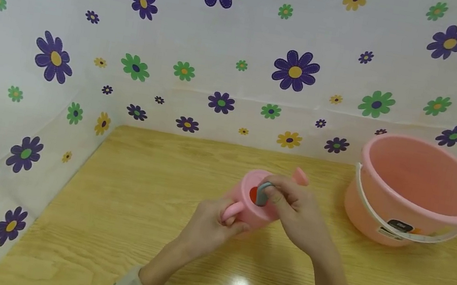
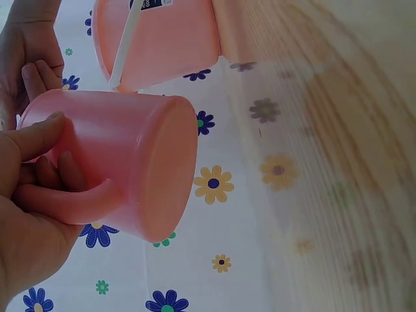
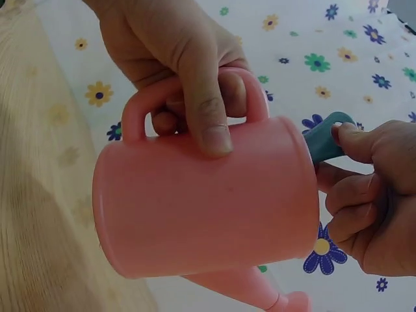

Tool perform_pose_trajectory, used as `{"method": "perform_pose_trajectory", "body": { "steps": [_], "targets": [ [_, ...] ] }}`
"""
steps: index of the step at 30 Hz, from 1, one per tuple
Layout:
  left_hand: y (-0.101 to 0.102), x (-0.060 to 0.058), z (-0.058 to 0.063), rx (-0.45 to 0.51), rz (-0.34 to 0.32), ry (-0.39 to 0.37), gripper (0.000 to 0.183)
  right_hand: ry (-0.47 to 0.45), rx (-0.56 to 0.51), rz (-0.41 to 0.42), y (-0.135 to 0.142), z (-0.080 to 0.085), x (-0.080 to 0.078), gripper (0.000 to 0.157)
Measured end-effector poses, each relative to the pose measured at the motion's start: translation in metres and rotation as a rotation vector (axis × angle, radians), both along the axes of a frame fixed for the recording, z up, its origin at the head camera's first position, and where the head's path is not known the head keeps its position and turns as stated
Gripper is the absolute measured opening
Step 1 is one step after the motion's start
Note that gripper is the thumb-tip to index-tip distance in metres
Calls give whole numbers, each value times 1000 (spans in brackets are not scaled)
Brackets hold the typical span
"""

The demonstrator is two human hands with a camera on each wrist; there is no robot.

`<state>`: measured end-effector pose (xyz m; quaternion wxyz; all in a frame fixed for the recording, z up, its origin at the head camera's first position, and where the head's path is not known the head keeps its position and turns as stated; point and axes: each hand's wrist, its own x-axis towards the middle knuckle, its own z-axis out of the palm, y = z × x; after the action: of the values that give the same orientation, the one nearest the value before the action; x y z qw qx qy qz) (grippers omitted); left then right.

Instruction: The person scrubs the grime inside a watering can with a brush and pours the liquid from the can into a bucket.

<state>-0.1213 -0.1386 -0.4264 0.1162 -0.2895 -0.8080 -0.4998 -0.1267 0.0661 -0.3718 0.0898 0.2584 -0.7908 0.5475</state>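
Observation:
A pink toy watering can point(image 1: 259, 215) is held tilted above the wooden table, its open top turned up in the head view. My left hand point(image 1: 207, 226) grips the can's loop handle point(image 3: 133, 117), with the thumb lying along the body in the right wrist view. My right hand point(image 1: 301, 219) pinches a teal handle point(image 3: 322, 142) that sticks out of the can's mouth. Whatever is at that handle's lower end is hidden inside. Something red point(image 1: 253, 194) shows within the opening. Past the right hand, the spout's flared tip point(image 1: 301, 176) pokes out.
A large pink bucket point(image 1: 410, 216) with a white carrying handle point(image 1: 377, 221) stands on the table at the right. Behind and to the left hangs a white sheet point(image 1: 159, 42) printed with flowers. The wooden tabletop point(image 1: 120, 205) stretches out to the left of the hands.

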Motion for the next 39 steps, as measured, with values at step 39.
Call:
{"method": "perform_pose_trajectory", "body": {
  "steps": [39],
  "targets": [
    [-2,-1,-1,47,63,23,40,-53,-292,-255,-11,4,8,21]
  ]
}}
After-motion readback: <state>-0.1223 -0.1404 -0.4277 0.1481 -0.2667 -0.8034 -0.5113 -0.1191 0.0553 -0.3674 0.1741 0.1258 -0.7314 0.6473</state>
